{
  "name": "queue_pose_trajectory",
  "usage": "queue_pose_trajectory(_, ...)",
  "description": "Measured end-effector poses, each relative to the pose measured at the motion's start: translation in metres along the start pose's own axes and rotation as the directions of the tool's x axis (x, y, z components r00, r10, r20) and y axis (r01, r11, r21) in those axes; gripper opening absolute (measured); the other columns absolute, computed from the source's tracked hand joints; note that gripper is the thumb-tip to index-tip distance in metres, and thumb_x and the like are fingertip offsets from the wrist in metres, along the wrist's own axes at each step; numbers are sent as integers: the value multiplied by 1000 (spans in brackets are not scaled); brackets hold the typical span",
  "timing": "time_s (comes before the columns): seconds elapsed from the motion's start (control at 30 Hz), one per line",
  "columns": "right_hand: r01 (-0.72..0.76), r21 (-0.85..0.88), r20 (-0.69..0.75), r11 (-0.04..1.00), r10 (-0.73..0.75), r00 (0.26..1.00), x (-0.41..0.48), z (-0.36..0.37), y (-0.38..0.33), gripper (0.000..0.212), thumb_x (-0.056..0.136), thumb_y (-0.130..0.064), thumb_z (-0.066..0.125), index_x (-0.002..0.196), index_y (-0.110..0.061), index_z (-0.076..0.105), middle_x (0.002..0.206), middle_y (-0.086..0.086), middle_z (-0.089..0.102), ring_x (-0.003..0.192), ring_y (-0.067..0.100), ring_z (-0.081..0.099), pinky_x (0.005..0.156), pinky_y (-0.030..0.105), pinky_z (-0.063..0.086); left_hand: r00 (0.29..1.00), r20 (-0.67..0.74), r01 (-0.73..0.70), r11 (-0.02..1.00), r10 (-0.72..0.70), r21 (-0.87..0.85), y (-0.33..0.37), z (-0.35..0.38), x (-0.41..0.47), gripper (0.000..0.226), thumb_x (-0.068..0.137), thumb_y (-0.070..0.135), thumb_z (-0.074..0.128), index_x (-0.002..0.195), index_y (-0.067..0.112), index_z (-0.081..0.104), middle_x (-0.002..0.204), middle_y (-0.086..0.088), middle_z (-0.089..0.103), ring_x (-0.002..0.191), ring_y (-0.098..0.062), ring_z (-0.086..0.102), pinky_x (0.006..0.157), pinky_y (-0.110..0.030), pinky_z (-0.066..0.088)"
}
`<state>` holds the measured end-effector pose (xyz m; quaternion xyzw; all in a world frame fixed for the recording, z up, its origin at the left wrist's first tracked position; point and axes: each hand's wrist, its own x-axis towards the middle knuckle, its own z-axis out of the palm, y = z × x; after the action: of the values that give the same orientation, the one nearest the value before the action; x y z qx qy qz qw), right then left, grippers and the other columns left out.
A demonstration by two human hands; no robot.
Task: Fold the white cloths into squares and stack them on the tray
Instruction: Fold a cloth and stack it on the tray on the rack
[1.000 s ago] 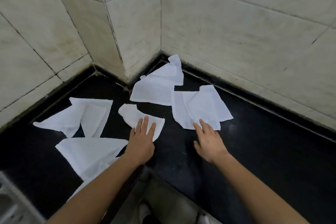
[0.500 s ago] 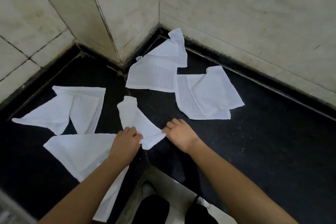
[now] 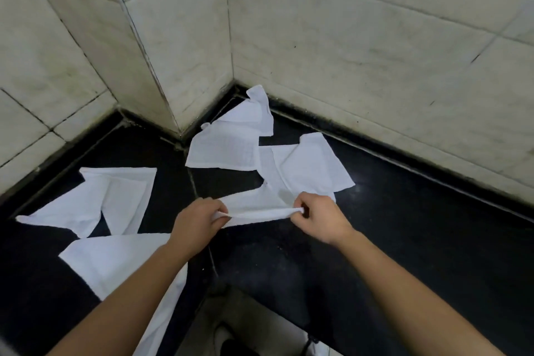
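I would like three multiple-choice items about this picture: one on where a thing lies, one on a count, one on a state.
1. Where does the farthest cloth lie?
A. in the corner where the walls meet
B. on a tray
C. over the person's arm

2. How many white cloths show in all?
A. two
B. five
C. nine

3. What is the state of the held cloth?
A. folded into a neat square
B. lying flat and untouched
C. stretched between both hands

Answers:
1. A: its tip reaches the wall corner.
2. B: four lie on the black counter, one is held.
3. C: the left hand and right hand each pinch one end.
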<state>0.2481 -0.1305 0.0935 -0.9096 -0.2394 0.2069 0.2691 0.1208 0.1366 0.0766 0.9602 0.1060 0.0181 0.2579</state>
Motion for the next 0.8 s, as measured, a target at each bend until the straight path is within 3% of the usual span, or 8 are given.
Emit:
queue_pose_trajectory(0.17,60,29,-135,998,-55,989,-16,-64,-7,9,79,-25,64,71,-27,60,71,-8,63,65,8,55,59,23,42,998,-45,30,970,-42,-241,42,-40,15,18,78,20,81,77,32,69,77,7,60,67,-6,55,64,-25,43)
queue_pose_trajectory(0.23,102,61,-226,993,-86,970,-21,-80,-10,12,79,-23,65,71,-29,59,76,-7,61,68,10,56,63,24,45,995,-55,60,946,-82,-318,54,-59,16,14,77,21,82,76,29,70,75,11,62,66,-5,53,63,-20,41)
queue_pose_trajectory(0.37,159,184,-365,970,-83,927,-21,-90,-18,8,83,-21,68,79,-28,66,81,-12,64,71,7,59,67,14,44,986,-99,86,917,-135,-390,62,-85,17,11,78,24,82,81,20,71,62,16,61,56,-4,49,54,-13,37)
queue_pose_trajectory(0.43,154,229,-367,961,-62,928,-15,-87,-21,6,87,-22,67,88,-25,73,80,-14,65,70,4,59,69,12,45,978,-109,126,919,-178,-375,60,-88,20,13,78,22,82,82,18,71,69,6,66,56,-8,55,55,-17,42)
queue_pose_trajectory(0.53,150,220,-326,964,-72,943,-2,-79,-29,13,92,-28,63,101,-27,73,88,-14,65,74,3,62,75,20,49,963,-140,172,921,-232,-350,57,-91,24,14,79,17,81,79,18,67,69,-1,67,55,-8,62,58,-23,47)
queue_pose_trajectory(0.7,228,197,-436,954,-123,892,10,-77,-50,17,96,-37,58,105,-29,70,103,-16,66,82,1,62,76,21,48,894,-411,71,962,-179,-265,55,-102,22,13,81,13,77,80,21,67,81,1,67,73,-16,63,70,-28,49)
queue_pose_trajectory(0.8,247,174,-436,953,-151,887,5,-63,-46,18,97,-39,56,105,-28,69,104,-16,66,84,2,62,76,22,49,876,-463,67,985,-134,-159,44,-91,2,12,82,7,74,86,16,67,86,-2,65,73,-17,59,70,-29,45)
